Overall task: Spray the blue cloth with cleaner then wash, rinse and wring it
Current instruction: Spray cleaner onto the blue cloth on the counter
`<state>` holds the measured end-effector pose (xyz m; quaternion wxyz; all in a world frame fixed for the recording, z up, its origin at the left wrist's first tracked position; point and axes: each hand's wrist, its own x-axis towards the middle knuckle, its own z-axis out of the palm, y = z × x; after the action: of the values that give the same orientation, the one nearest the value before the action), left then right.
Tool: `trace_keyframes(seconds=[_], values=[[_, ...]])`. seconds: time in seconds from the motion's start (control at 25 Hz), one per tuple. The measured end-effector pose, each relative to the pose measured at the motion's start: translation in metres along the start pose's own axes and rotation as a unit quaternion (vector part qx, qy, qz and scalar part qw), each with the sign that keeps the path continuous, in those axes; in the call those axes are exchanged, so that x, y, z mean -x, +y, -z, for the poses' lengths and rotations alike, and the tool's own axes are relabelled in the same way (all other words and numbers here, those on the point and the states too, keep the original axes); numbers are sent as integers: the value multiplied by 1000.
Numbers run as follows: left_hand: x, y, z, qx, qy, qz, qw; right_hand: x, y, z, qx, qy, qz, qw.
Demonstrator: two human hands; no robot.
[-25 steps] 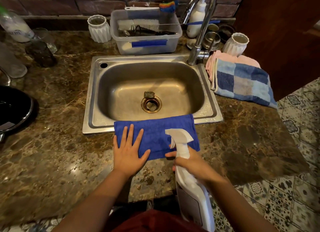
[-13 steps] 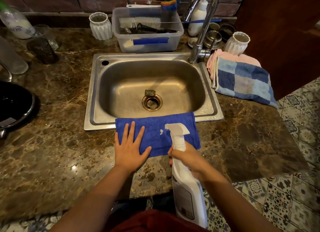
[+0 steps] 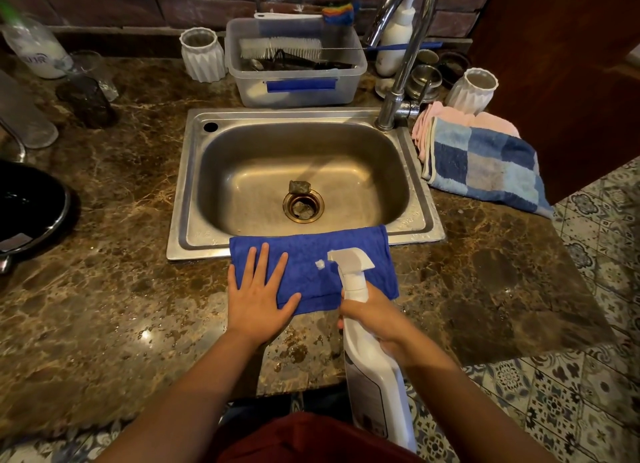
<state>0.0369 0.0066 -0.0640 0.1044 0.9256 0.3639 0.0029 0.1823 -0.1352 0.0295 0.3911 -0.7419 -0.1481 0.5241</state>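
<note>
The blue cloth point(image 3: 313, 255) lies flat on the counter, its far edge over the front rim of the steel sink point(image 3: 187, 192). My left hand point(image 3: 258, 296) rests flat on the cloth's left part, fingers spread. My right hand point(image 3: 375, 315) grips the neck of a white spray bottle point(image 3: 372, 376), whose nozzle points over the cloth. A small white blob of foam point(image 3: 319, 264) sits on the cloth just in front of the nozzle. The tap point(image 3: 403, 57) arches over the sink at the back right.
A checked blue towel point(image 3: 485, 166) on a pink cloth lies right of the sink. Behind the sink stand a plastic tub point(image 3: 298, 88) with brushes, two white ribbed cups and a soap bottle. A dark pan point(image 3: 27, 206) and glasses are at the left.
The spray bottle has moved forward over the cloth, and a white spot of foam has appeared on the cloth. My left hand has stayed flat on it.
</note>
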Motion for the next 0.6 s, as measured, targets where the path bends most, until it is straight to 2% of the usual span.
trace_keyframes(seconds=[0.12,0.24,0.6], values=[[1,0,0,3,3,0,1000,-1,0,2,11,-21,-3,1000],[1,-1,-1,5,1,-1,1000,6,-8,9,20,-9,8,1000],[-1,-2,-3,-2,-6,3,1000,22,-57,108,-26,165,152,974]])
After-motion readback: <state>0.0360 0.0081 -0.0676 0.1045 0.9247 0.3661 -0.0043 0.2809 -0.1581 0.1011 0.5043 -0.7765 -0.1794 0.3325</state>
